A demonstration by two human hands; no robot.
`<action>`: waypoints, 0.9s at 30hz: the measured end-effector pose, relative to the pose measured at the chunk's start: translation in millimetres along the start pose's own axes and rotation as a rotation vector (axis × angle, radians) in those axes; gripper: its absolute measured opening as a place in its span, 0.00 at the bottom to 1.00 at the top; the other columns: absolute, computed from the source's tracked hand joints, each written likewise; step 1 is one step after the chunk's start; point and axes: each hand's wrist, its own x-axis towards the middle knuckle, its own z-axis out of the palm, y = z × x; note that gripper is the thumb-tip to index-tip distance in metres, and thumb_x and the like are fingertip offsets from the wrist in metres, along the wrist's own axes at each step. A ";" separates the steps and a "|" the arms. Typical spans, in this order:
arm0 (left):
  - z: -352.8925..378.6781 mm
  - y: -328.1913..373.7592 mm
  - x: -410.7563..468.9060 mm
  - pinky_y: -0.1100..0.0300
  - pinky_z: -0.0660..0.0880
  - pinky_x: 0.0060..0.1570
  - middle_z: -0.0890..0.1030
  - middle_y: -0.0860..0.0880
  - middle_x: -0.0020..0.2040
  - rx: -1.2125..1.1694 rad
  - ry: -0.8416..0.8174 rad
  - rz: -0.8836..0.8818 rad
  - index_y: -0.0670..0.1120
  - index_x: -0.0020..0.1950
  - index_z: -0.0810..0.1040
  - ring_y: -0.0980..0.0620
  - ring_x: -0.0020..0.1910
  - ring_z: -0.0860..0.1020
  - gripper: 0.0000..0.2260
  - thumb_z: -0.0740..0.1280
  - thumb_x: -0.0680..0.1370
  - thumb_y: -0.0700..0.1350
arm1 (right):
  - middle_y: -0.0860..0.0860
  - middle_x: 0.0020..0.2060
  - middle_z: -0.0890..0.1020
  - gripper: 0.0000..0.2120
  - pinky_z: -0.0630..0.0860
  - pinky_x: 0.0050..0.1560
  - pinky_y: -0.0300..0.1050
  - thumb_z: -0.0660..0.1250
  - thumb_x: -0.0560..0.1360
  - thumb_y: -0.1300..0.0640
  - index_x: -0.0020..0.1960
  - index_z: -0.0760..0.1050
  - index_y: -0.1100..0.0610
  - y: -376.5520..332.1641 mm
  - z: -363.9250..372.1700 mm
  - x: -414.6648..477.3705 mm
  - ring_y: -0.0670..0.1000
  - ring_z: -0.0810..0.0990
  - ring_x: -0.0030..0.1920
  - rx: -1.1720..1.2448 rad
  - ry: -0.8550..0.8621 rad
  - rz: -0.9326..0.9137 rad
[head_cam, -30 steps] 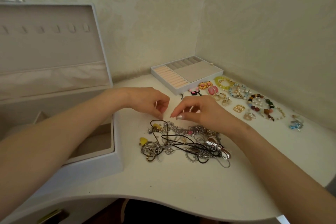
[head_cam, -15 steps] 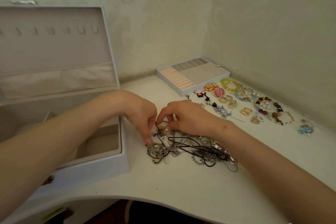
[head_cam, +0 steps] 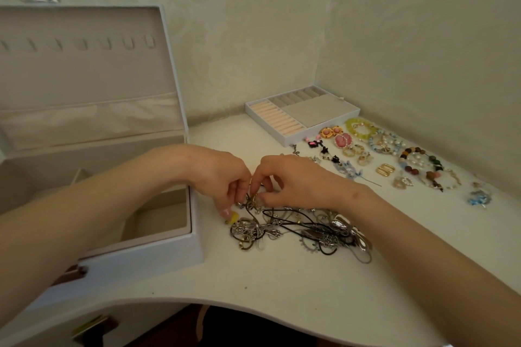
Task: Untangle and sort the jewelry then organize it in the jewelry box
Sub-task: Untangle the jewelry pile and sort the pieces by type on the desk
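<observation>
The tangle of chains and cords (head_cam: 298, 228) lies just below my hands. My left hand (head_cam: 217, 175) and right hand (head_cam: 293, 177) meet, curled fingers pinching its far-left edge. The open jewelry box (head_cam: 169, 245) sits beside my left hand. Sorted pieces (head_cam: 394, 155) and a ring tray (head_cam: 301, 118) lie beyond my right.
</observation>
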 end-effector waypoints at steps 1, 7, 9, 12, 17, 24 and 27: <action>1.4 -0.8 -1.0 0.75 0.67 0.36 0.76 0.57 0.39 -0.006 0.012 0.007 0.48 0.51 0.75 0.63 0.36 0.73 0.13 0.75 0.71 0.46 | 0.44 0.42 0.76 0.06 0.64 0.37 0.35 0.69 0.73 0.48 0.50 0.79 0.45 0.8 0.8 0.0 0.40 0.70 0.38 -0.009 0.009 -0.006; 10.8 -0.9 -3.2 0.70 0.67 0.36 0.74 0.60 0.37 -0.007 0.126 0.003 0.51 0.46 0.74 0.62 0.37 0.72 0.14 0.74 0.69 0.54 | 0.43 0.39 0.74 0.05 0.63 0.38 0.36 0.70 0.74 0.51 0.49 0.83 0.48 5.1 5.3 -1.4 0.38 0.69 0.36 0.034 0.095 -0.026; 13.8 1.0 -2.9 0.68 0.67 0.37 0.74 0.59 0.37 0.033 0.145 -0.011 0.51 0.46 0.74 0.59 0.39 0.72 0.13 0.74 0.69 0.55 | 0.43 0.40 0.75 0.05 0.65 0.39 0.37 0.70 0.74 0.52 0.47 0.83 0.49 6.3 5.7 -2.2 0.39 0.70 0.36 0.064 0.117 -0.022; 15.1 3.6 -2.4 0.69 0.66 0.35 0.75 0.55 0.38 0.057 0.143 -0.017 0.48 0.47 0.78 0.56 0.42 0.74 0.12 0.72 0.71 0.53 | 0.45 0.42 0.77 0.05 0.70 0.42 0.42 0.70 0.74 0.53 0.47 0.84 0.51 6.1 6.0 -2.4 0.42 0.72 0.38 0.080 0.148 -0.020; 13.1 3.2 -5.2 0.70 0.65 0.36 0.73 0.59 0.37 0.064 0.139 -0.015 0.49 0.47 0.75 0.57 0.43 0.72 0.10 0.73 0.72 0.51 | 0.45 0.42 0.78 0.06 0.71 0.43 0.43 0.69 0.75 0.52 0.46 0.83 0.52 8.5 8.2 -2.5 0.44 0.73 0.39 0.080 0.178 0.014; 16.1 0.5 -7.8 0.70 0.64 0.33 0.72 0.60 0.35 0.109 0.168 -0.016 0.49 0.47 0.76 0.59 0.42 0.71 0.10 0.73 0.71 0.51 | 0.45 0.41 0.79 0.05 0.67 0.40 0.37 0.71 0.73 0.51 0.43 0.82 0.53 8.2 6.8 -2.9 0.40 0.71 0.36 0.116 0.173 0.056; 17.7 -0.6 -6.9 0.71 0.63 0.33 0.72 0.59 0.36 0.107 0.181 -0.026 0.48 0.48 0.78 0.59 0.40 0.70 0.10 0.72 0.73 0.51 | 0.42 0.37 0.78 0.06 0.66 0.38 0.36 0.70 0.74 0.51 0.42 0.81 0.53 6.9 4.4 -5.1 0.40 0.71 0.35 0.139 0.174 0.074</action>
